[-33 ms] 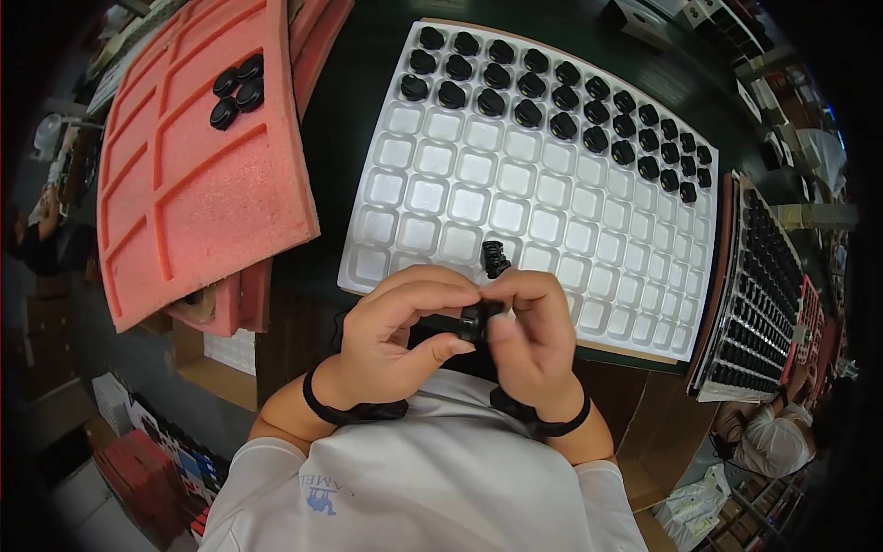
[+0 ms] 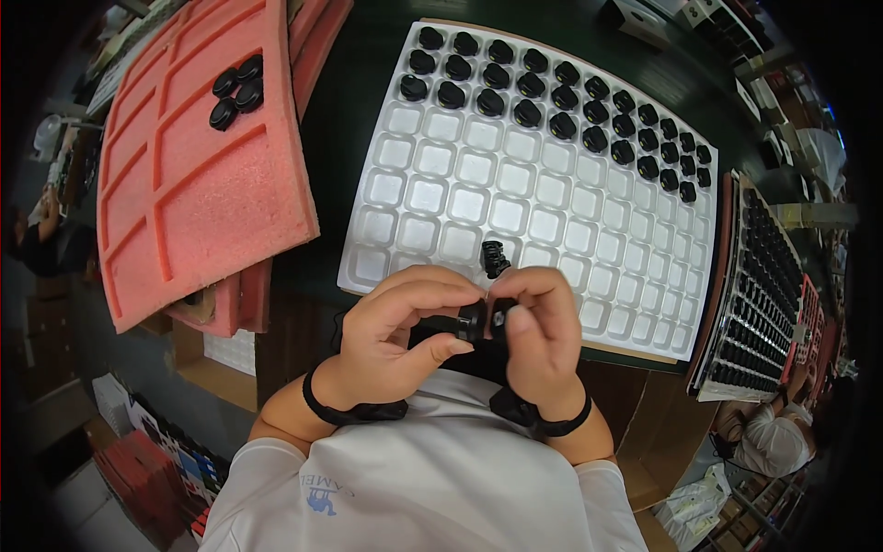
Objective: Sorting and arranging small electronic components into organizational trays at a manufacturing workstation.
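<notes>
A: What are the hands doing?

B: Just below the middle of the frame, the left hand grips a glossy black rounded piece between thumb and curled fingers. The right hand pinches a small black knob-like part between thumb and forefinger.

A: Are those two touching?

B: They sit just beside each other, with a narrow gap, it seems. Fingers cover much of both.

A: Which step is this, then?

B: I'd judge it close two-handed work on a pair of parts, but whether they're being joined or parted, I can't tell. Either way, the next move calls for a steady left grip and the faces kept in line.

A: And around them?

B: A white moulded plastic tray spans the centre and right, with black rounded units in its upper rows and a black ribbed part near its lower edge. At upper left, a pink foam tray carries four black oval pieces.
</notes>
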Action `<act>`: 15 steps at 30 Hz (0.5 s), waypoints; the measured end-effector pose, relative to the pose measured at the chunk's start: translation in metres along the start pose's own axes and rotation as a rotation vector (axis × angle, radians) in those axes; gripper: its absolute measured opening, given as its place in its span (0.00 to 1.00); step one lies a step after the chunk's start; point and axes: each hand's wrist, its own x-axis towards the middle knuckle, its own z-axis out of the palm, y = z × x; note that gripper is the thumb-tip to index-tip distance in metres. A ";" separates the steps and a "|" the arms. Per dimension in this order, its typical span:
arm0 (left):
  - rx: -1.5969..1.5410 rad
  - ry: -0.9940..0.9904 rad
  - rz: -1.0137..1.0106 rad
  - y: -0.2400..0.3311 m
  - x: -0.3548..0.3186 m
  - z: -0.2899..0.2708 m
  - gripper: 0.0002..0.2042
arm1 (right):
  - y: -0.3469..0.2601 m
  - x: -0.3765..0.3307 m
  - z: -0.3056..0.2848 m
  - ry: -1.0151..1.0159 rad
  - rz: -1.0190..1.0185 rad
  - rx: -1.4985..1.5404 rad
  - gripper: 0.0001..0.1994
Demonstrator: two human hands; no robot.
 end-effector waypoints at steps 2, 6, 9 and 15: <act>-0.007 0.019 -0.014 -0.002 -0.001 0.000 0.18 | -0.002 0.002 -0.002 0.027 0.038 0.220 0.14; -0.021 0.033 -0.018 -0.002 0.000 0.000 0.18 | 0.000 0.000 -0.003 0.080 0.047 0.244 0.14; 0.010 0.041 0.001 -0.001 -0.001 0.000 0.18 | -0.001 0.001 -0.006 0.057 0.026 0.102 0.13; -0.016 0.013 -0.014 -0.007 0.000 -0.003 0.19 | -0.005 0.009 -0.015 -0.061 -0.169 -0.287 0.14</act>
